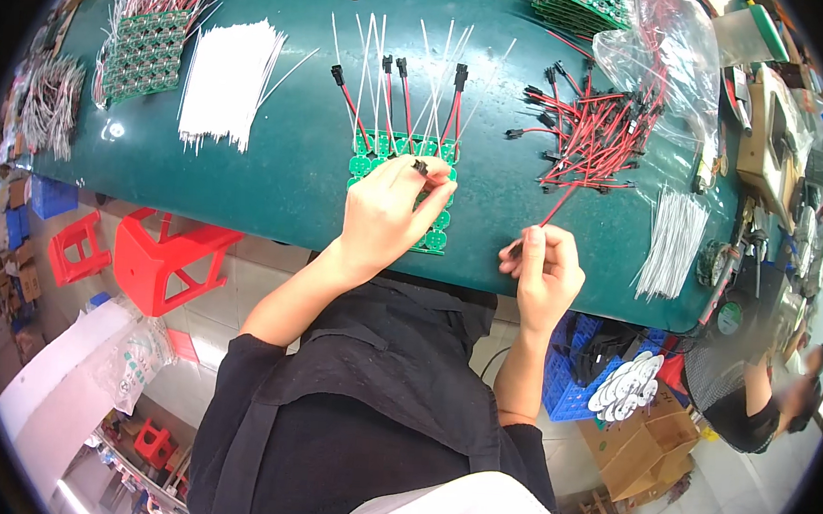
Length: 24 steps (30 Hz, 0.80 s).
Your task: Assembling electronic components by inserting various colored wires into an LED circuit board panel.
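Print [666, 401] marks carton [640, 450]; right hand [549, 270] pinches red wire [557, 206]; grip of left hand [386, 213] unclear.

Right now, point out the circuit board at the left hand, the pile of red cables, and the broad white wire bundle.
Circuit board [434, 239], head view: its lower right part.
Cable pile [604, 135], head view: its middle.
White wire bundle [228, 86], head view: its middle.

Circuit boards [144, 57] and heaped wires [596, 141] show a workshop.

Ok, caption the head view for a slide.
Left hand over a green circuit board; right hand holding a red wire near piled connector leads.
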{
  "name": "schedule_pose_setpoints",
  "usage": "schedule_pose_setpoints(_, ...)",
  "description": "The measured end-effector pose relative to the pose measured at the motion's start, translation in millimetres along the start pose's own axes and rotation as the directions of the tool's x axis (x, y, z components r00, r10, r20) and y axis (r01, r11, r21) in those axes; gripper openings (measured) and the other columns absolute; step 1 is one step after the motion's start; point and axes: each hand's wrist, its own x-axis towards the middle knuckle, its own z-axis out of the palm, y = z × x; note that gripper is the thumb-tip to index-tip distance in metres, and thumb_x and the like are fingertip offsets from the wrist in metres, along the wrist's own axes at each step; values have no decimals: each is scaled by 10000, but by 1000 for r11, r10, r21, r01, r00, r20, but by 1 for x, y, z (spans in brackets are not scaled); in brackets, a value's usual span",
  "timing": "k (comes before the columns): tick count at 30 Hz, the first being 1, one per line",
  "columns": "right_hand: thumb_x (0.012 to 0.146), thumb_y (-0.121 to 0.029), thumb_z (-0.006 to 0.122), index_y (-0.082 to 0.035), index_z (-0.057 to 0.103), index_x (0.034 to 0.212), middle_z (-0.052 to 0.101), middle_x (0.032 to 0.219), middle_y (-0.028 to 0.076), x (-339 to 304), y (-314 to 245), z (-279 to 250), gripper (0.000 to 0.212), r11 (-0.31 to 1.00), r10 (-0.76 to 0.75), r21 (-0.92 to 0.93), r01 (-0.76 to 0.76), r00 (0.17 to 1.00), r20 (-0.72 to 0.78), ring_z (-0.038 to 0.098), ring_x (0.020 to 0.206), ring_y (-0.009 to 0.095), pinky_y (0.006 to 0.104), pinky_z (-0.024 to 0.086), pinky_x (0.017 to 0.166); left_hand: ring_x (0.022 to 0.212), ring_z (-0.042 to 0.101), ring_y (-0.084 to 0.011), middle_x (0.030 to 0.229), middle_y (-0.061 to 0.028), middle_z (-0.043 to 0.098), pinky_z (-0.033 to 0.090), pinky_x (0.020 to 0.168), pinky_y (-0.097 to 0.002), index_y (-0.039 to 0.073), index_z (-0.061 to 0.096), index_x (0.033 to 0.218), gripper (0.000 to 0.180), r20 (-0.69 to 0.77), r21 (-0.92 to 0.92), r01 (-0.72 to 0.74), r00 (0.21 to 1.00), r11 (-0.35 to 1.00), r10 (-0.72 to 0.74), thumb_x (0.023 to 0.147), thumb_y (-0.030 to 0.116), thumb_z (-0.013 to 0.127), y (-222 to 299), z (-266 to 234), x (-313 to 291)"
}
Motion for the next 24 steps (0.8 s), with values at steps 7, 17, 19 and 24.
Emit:
schedule_pose_setpoints(7, 974, -120, 586, -10, 594, 754, 563, 515, 20, -7, -14, 1, 246, 892, 320, 235, -387, 906, 278, 517, 387, 63, 191, 373, 358, 645, 629, -206, 792, -45, 633, 514, 586, -322, 44, 600, 967, 229, 28, -33, 170, 985, 985, -170, 803, 81, 756, 3, 4, 8)
schedule_pose_setpoints(17, 992, -133, 545, -16, 605, 790, 572, 532, 19, 0, -35, 15, 242, 837, 354, 150, -526, 730, 585, 517, 412, 55, 201, 396, 388, 732, 645, -198, 834, -38, 650, 522, 596, -283, 74, 698, 964, 259, 88, -70, -377, 920, 924, 382, 711, 32, 727, -4, -12, 1)
schedule_pose_setpoints(19, 990, -127, 549, -14, 620, 827, 593, 581, 38, 10, -38, 11, 210, 913, 296, 122, -388, 839, 457, 552, 462, 91, 223, 431, 431, 730, 647, -205, 834, -41, 652, 524, 597, -285, 75, 698, 948, 242, 46, -95, -273, 959, 957, 278, 714, 26, 735, -2, -16, 1)
schedule_pose_setpoints(24, 892, -18, 599, -59, 638, 1071, 591, 1007, 130, 54, -23, -23, 187, 422, -459, -845, 330, 881, 115, 607, 927, 319, 382, 516, 779, 839, 670, -160, 952, -89, 680, 557, 721, -270, -9, 693, 948, 118, 99, -387, 272, 962, 881, -253, 831, -23, 703, -1, -31, 2)
